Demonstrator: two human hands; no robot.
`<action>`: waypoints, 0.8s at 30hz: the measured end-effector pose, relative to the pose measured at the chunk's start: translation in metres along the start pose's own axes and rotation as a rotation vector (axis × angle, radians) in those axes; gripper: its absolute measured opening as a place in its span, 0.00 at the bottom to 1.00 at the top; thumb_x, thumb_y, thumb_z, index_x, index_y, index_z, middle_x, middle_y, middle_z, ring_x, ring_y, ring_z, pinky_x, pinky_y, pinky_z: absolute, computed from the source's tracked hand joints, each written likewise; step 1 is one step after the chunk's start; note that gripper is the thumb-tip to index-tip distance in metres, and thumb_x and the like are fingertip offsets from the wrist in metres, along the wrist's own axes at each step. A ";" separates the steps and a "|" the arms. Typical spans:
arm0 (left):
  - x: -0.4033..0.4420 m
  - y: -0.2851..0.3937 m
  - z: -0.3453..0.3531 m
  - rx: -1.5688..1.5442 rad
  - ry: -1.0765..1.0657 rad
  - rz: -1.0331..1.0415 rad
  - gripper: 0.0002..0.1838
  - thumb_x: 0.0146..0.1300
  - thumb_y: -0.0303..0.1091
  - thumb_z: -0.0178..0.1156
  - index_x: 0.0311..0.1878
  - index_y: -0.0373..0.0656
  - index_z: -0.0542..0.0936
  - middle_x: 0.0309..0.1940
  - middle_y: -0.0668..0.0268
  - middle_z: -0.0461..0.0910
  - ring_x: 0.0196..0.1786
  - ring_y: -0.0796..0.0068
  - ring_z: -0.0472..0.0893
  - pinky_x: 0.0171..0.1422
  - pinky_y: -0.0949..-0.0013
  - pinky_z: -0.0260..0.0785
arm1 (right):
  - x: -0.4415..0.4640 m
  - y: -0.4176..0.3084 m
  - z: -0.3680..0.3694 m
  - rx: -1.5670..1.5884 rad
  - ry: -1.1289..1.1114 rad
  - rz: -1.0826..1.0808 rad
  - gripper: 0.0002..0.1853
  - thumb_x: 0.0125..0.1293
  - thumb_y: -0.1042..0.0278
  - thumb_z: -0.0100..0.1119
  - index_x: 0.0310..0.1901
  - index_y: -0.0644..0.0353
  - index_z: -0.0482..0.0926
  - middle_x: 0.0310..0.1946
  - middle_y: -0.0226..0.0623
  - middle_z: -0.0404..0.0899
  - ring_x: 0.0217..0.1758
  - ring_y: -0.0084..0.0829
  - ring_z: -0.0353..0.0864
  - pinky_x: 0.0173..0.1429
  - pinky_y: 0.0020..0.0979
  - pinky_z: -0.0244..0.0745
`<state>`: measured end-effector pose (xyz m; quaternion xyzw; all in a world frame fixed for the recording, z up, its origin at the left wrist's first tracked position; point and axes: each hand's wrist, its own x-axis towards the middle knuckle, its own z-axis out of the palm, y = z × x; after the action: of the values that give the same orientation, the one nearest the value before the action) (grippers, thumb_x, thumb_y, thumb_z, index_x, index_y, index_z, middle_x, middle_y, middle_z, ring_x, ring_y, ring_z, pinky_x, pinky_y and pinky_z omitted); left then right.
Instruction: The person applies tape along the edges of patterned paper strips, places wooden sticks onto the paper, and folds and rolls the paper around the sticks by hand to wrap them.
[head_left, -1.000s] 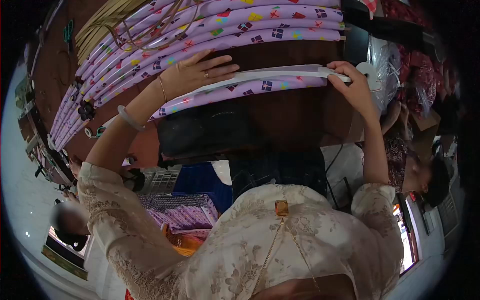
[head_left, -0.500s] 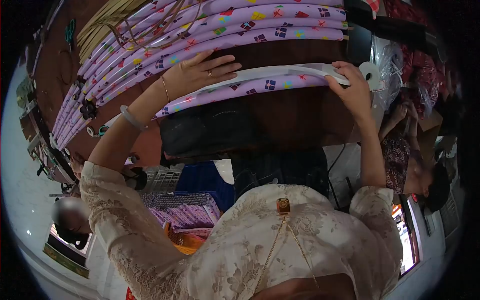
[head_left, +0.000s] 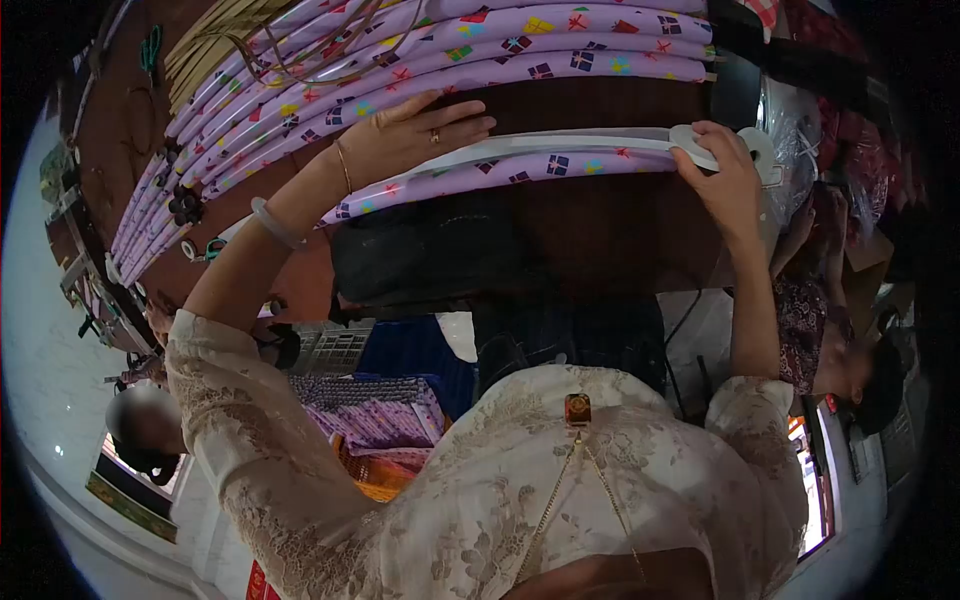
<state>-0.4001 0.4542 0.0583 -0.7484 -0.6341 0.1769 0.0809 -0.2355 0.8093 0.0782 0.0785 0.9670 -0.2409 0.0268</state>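
Hands at a table with a lilac printed tube and a white strip, head view, left to right. At far left, green-handled scissors [head_left: 151,50] lie on the brown table [head_left: 620,218]; nearer the person are a small white ring [head_left: 190,250] and teal-handled scissors [head_left: 215,247]. A bundle of lilac printed rolls [head_left: 540,43] fans out from the left across the far side. The left hand [head_left: 405,138] lies palm down, fingers extended and slightly parted, gripping nothing; it covers part of the white strip [head_left: 585,140] and appears to press on it. The lilac printed tube [head_left: 515,175] lies just below the strip, between the hands and nearer the person than the bundle; a black cloth [head_left: 430,250] lies nearer still. At right, the right hand [head_left: 727,185] is closed, thumb opposed to fingers, on a white roll [head_left: 695,146] at the strip's end. Whether strip and tube touch along their whole length cannot be told. A second white roll [head_left: 757,152] stands just beyond, near clear plastic [head_left: 795,145]. As a judgement, the strip lies truest with light, even tension from the right hand, flat left-hand pressure, and its edge parallel to the tube.
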 end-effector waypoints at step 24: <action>-0.002 0.000 0.005 -0.150 0.028 -0.012 0.36 0.54 0.33 0.57 0.67 0.62 0.57 0.70 0.76 0.48 0.71 0.72 0.50 0.72 0.65 0.46 | 0.002 -0.015 0.006 -0.255 0.141 -0.001 0.14 0.51 0.59 0.64 0.30 0.61 0.75 0.41 0.30 0.76 0.43 0.33 0.75 0.45 0.31 0.71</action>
<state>-0.4022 0.4514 0.0542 -0.7511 -0.6487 0.1181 0.0344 -0.2395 0.7933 0.0800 0.0905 0.9893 -0.1100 -0.0314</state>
